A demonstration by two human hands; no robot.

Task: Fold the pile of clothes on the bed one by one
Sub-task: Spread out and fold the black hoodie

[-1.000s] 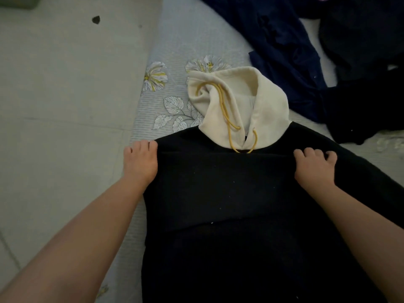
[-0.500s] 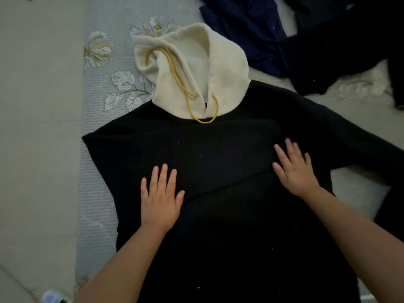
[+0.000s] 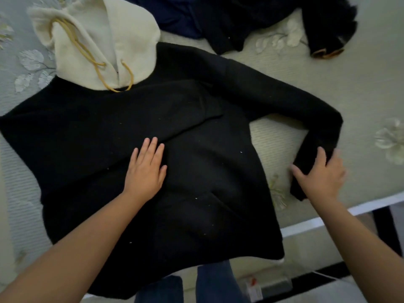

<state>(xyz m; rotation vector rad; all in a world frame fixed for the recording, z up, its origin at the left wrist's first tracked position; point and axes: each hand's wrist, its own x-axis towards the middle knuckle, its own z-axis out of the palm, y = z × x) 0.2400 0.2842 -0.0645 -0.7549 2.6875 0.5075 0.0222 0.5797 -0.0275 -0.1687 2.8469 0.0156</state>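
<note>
Sleeve-folding was the step in hand: the hoodie (image 3: 196,171) lay flat on the bed (image 3: 360,88), left hand (image 3: 145,169) pressing its chest, fingers straight. Right hand (image 3: 320,173) gripped the cuff (image 3: 306,158); next, I judged, swing it across. Beyond the fingers, unfolded dark clothes (image 3: 240,20) crowded the hood (image 3: 105,44).

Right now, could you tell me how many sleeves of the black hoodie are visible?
1: the right sleeve bends across the bed, its cuff under the right hand. The other sleeve may be folded under the hoodie.
</note>
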